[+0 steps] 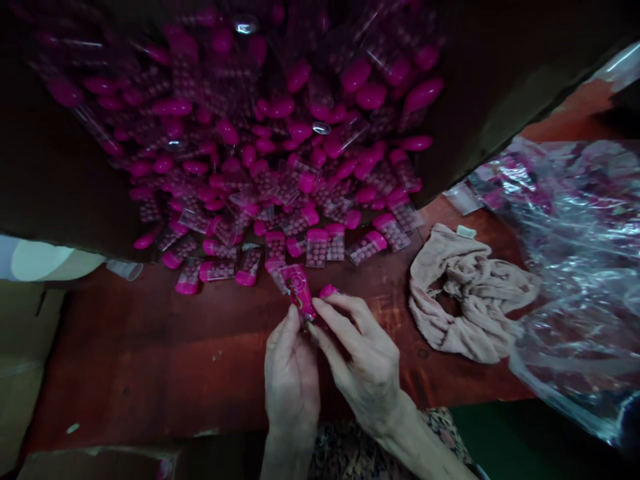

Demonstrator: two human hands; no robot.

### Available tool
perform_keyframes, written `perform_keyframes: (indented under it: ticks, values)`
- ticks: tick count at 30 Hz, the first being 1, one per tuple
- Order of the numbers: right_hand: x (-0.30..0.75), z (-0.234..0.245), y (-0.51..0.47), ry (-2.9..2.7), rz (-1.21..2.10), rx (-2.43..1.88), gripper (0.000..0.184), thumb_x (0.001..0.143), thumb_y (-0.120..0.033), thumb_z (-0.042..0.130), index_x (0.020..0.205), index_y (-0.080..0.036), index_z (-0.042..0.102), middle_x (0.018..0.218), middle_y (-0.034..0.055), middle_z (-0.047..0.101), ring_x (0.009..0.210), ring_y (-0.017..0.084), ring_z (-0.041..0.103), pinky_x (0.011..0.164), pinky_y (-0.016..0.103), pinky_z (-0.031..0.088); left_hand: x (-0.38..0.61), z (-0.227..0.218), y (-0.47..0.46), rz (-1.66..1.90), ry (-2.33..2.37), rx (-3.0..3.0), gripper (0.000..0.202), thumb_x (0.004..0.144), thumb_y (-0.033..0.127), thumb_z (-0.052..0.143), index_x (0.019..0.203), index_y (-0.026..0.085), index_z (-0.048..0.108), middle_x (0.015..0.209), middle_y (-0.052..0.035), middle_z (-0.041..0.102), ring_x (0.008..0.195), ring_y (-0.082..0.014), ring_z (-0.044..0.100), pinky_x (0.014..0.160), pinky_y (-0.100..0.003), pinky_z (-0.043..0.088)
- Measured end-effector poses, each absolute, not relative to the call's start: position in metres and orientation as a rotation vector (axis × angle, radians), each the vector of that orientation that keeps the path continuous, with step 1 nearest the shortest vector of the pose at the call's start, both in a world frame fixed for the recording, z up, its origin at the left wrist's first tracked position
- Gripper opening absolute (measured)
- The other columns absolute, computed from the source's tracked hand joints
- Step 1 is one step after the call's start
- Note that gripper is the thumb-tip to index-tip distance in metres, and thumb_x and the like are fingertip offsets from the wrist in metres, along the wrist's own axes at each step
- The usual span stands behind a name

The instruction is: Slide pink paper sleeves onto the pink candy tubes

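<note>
Both hands meet over the front of the red table around a small pink printed packet (299, 287). My left hand (291, 373) pinches its lower end between thumb and fingers. From the right, my right hand (363, 363) presses its fingertips on the same lower end. A pink cap (329, 291) shows just past the right index finger; whether that hand holds it I cannot tell. Just beyond lie clear containers of small pink balls with pink caps (316, 248), spilling toward my hands from a big heap (280, 167).
Dark box walls (480, 100) flank the heap. A crumpled beige cloth (450, 300) lies on the red table (165, 360) to the right, beside a large clear plastic bag (575, 287). At left are a white round item (55, 260) and a small clear cup (125, 269).
</note>
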State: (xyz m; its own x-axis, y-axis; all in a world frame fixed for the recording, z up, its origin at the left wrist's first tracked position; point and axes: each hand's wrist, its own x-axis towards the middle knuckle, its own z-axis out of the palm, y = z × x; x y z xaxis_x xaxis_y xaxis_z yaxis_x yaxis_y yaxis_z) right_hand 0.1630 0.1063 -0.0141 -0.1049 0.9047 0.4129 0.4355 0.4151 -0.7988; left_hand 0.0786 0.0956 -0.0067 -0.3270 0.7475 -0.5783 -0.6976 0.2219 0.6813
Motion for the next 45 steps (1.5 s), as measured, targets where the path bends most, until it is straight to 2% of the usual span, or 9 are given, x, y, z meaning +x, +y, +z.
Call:
perform_keyframes:
  ticks: [9,15,20,24,28,30,34,41,45]
  values:
    - [0.174,-0.013,0.109,-1.606,0.705,-1.165,0.020,0.080,-0.011,0.056,0.093,-0.020,0.069,0.082,0.0066,0.066,0.076,0.019,0.063,0.069,0.034,0.053,0.085,-0.008,0.083,1.454,1.205,0.062,0.013,0.074,0.026,0.065,0.077,0.016,0.073,0.082,-0.0052,0.072,0.083,-0.0176,0.064,0.082,-0.031,0.046]
    - [0.180,-0.010,0.111,-1.537,1.007,-1.140,0.012,0.083,-0.016,0.054,0.086,-0.021,0.065,0.082,0.0035,0.068,0.079,0.018,0.064,0.072,0.031,0.051,0.060,-0.003,0.091,1.547,1.233,0.133,0.034,0.075,0.047,0.060,0.085,0.016,0.071,0.087,-0.0087,0.071,0.077,-0.0170,0.064,0.070,-0.029,0.050]
    - [0.190,-0.006,0.107,-1.546,1.258,-1.125,0.012,0.084,-0.020,0.054,0.084,-0.019,0.066,0.079,0.0017,0.069,0.073,0.016,0.064,0.066,0.026,0.050,0.026,0.007,0.100,1.372,1.348,0.341,0.018,0.061,0.019,0.075,0.077,0.011,0.072,0.072,-0.0071,0.071,0.061,-0.0117,0.062,0.060,-0.020,0.049]
    - [0.193,-0.002,0.099,-1.507,1.308,-1.164,0.016,0.084,-0.018,0.052,0.091,-0.018,0.066,0.084,0.0025,0.071,0.076,0.016,0.065,0.070,0.027,0.051,0.023,0.014,0.095,1.251,1.344,0.435,0.022,0.056,0.011,0.075,0.077,0.011,0.073,0.067,-0.0057,0.070,0.059,-0.0110,0.062,0.057,-0.018,0.049]
    - [0.197,0.000,0.094,-1.510,1.239,-1.162,0.019,0.083,-0.015,0.052,0.095,-0.018,0.066,0.096,0.0051,0.072,0.089,0.018,0.066,0.081,0.032,0.050,0.029,0.015,0.085,1.223,1.302,0.411,0.022,0.060,0.014,0.074,0.081,0.013,0.073,0.067,-0.0041,0.070,0.053,-0.0093,0.059,0.046,-0.016,0.047]
    - [0.198,-0.001,0.093,-1.538,1.172,-1.169,0.019,0.081,-0.014,0.054,0.095,-0.018,0.066,0.097,0.0054,0.071,0.091,0.019,0.065,0.083,0.033,0.050,0.031,0.015,0.081,1.232,1.292,0.410,0.021,0.060,0.016,0.074,0.081,0.014,0.073,0.070,-0.0045,0.071,0.054,-0.0092,0.060,0.048,-0.016,0.049]
    - [0.198,-0.005,0.090,-1.583,1.101,-1.160,0.014,0.076,-0.012,0.059,0.085,-0.018,0.067,0.083,0.0028,0.071,0.076,0.016,0.065,0.071,0.027,0.051,0.032,0.015,0.076,1.227,1.303,0.478,0.026,0.055,0.019,0.078,0.080,0.013,0.073,0.071,-0.0064,0.072,0.061,-0.0112,0.063,0.059,-0.018,0.052]
    - [0.194,-0.008,0.088,-1.671,0.825,-1.079,0.009,0.079,-0.012,0.057,0.078,-0.017,0.065,0.068,0.0009,0.067,0.058,0.012,0.061,0.055,0.022,0.049,0.039,0.009,0.070,1.218,1.373,0.558,0.014,0.047,0.014,0.080,0.057,0.014,0.070,0.055,0.0013,0.065,0.040,-0.0057,0.050,0.035,-0.015,0.043]
    - [0.198,-0.011,0.090,-1.771,0.584,-0.987,0.012,0.085,-0.013,0.054,0.081,-0.015,0.064,0.065,0.0029,0.067,0.056,0.014,0.059,0.056,0.025,0.049,0.040,0.004,0.068,1.256,1.407,0.494,0.014,0.048,0.015,0.079,0.058,0.015,0.070,0.049,0.0017,0.063,0.035,-0.0072,0.051,0.031,-0.014,0.039]
